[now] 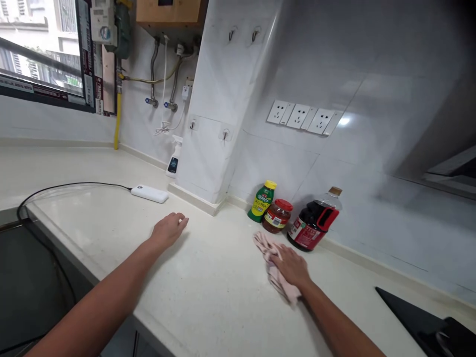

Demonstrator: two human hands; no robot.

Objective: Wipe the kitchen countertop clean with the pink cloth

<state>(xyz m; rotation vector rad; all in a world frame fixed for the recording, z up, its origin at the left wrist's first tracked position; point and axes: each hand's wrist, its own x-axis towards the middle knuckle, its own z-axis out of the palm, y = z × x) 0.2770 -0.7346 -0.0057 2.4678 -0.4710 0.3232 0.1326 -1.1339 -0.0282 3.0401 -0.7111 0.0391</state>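
Observation:
My right hand (292, 264) presses a pink cloth (279, 282) onto the white countertop (208, 287), its fingers bent over the fabric. Just behind the cloth stand a green squeeze bottle with a yellow cap (262, 202), a jar with a red lid (277, 216) and a large bottle of dark sauce (313, 222). Over the counter further left is my left hand (168, 231), holding nothing, its fingers loosely bent and apart. The nearest thing to it is a white power bank (149, 193) with a black cable plugged in.
A white spray bottle (174, 157) stands in the corner behind the tiled pillar (219, 89). At the right lies a black cooktop (420, 317). The black cable (48, 243) hangs over the sink (26, 277) at the left. Wall sockets (298, 117) sit above the bottles.

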